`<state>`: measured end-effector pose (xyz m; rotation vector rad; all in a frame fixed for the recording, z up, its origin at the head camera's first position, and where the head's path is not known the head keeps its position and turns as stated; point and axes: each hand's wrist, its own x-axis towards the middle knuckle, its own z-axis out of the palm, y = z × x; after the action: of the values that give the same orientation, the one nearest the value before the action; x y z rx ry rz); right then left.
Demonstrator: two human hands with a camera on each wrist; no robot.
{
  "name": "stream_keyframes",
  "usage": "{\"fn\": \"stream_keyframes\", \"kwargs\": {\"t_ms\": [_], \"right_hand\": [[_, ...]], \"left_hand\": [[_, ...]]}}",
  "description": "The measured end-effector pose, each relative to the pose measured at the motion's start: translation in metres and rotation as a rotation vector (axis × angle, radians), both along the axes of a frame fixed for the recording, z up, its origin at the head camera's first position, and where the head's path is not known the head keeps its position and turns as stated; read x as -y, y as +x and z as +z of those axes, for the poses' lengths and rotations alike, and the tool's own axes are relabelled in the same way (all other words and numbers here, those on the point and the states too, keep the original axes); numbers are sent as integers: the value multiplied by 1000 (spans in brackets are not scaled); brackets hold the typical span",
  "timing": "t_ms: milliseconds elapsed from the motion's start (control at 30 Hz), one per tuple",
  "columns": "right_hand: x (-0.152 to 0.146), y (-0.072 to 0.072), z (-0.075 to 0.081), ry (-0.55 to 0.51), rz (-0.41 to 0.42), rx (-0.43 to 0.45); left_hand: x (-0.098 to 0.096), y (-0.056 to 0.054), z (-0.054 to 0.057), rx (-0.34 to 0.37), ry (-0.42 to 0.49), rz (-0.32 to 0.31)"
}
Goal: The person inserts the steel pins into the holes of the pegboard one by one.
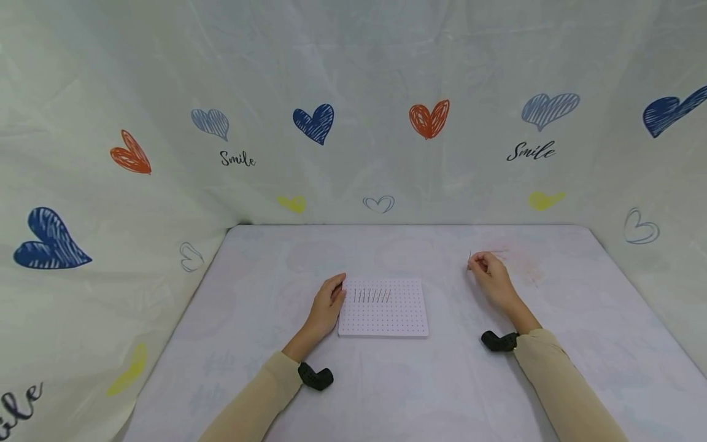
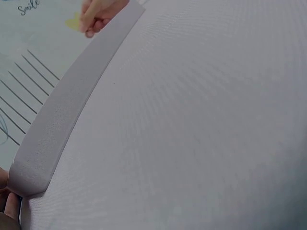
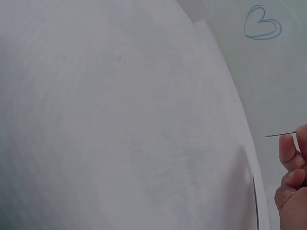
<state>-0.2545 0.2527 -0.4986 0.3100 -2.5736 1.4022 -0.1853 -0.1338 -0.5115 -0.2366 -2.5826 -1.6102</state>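
A white pegboard [image 1: 381,319] with a grid of small holes lies on the table. Several thin dark metal pins [image 1: 372,296] stand upright in one row toward its far side; the left wrist view shows these pins [image 2: 29,93] rising behind the board's thick edge [image 2: 72,91]. My left hand [image 1: 326,307] holds the pegboard at its left edge, its fingertips [image 2: 10,206] around the corner. Off to the right of the board, my right hand [image 1: 491,279] is raised over the table, pinching one thin pin [image 3: 278,134] between thumb and finger. That pin's free end points outward.
The table [image 1: 248,264] has a pale cloth, with faint reddish marks [image 1: 521,261] near my right hand. Behind it hangs a light curtain [image 1: 353,55] printed with hearts and "Smile". A black device [image 1: 316,376] sits at my left wrist, another black device [image 1: 499,341] at my right.
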Motion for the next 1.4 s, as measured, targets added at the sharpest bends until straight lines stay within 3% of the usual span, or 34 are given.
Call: {"fn": "stream_keyframes", "kwargs": {"t_ms": [233, 467, 700, 933, 1400], "right_hand": [[7, 0, 5, 13, -4, -38], [13, 3, 9, 20, -11, -104], [17, 6, 10, -6, -7, -144], [21, 7, 9, -24, -1, -168], [26, 11, 8, -62, 11, -203]], "left_hand": [[0, 1, 0, -22, -8, -2], [0, 0, -3, -96, -35, -8], [1, 0, 0, -24, -9, -3], [0, 0, 0, -1, -6, 8], [1, -1, -4, -79, -27, 0]]}}
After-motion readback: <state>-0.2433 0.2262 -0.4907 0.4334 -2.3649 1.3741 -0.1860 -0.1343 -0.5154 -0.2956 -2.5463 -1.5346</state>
